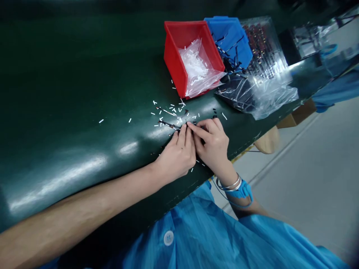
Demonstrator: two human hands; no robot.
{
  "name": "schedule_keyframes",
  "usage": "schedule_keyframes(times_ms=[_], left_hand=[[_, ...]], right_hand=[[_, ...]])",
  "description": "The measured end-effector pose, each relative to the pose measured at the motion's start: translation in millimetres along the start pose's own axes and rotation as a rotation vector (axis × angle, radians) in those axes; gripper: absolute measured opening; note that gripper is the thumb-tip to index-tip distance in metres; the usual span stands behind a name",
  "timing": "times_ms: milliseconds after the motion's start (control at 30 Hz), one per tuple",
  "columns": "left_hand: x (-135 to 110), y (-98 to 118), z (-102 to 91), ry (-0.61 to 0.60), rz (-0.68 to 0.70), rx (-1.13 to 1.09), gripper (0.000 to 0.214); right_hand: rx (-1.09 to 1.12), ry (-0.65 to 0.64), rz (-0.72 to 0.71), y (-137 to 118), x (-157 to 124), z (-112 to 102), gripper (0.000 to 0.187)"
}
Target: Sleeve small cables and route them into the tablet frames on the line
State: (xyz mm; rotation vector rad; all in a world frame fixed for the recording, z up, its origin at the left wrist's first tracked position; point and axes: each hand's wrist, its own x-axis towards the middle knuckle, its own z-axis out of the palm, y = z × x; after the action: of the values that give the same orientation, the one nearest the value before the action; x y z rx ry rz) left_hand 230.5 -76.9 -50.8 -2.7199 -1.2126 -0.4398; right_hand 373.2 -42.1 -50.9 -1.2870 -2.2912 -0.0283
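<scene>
My left hand (178,153) and my right hand (211,144) meet over the green bench, fingertips almost touching. Both are closed in a pinch; what lies between the fingertips is small, dark and mostly hidden. Thin dark wire-like pieces (169,125) stretch left from under my left fingertips; whether the fingers hold them I cannot tell. Just beyond lies another thin wire-like piece (166,111) with a copper-coloured tip and a curled dark end. Short white tube-like bits (179,110) are scattered around it. Small black bits (214,111) lie beyond my right fingers.
A red bin (174,59) holds a clear bag of white bits (195,63). Behind it stands a blue bin (243,46) with dark strips. Clear plastic trays (262,48) of parts and a plastic bag (260,97) lie to the right. The green bench's (70,93) near edge runs diagonally beside my body.
</scene>
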Motion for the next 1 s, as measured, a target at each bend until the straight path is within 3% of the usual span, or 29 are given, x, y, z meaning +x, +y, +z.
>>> schedule_keyframes(times_ms=[167,333,567,800,1000], left_hand=[[-2,0,0.8,0.072,-0.016,-0.012,0.040],[-1,3,1.1,0.134,-0.051,-0.005,0.037],[1,3,-0.7,0.091,-0.056,-0.020,0.040],[-1,2,-1.8,0.066,-0.036,-0.020,0.040],[-1,2,0.6,0.034,-0.041,-0.024,0.041]], right_hand=[[0.000,0.007,0.036,3,-1,2,0.028],[-0.017,0.043,-0.029,5,-4,3,0.029],[-0.015,-0.013,-0.017,6,1,3,0.027],[0.125,0.073,0.056,13,2,-3,0.031],[0.084,-0.019,-0.010,11,3,2,0.027]])
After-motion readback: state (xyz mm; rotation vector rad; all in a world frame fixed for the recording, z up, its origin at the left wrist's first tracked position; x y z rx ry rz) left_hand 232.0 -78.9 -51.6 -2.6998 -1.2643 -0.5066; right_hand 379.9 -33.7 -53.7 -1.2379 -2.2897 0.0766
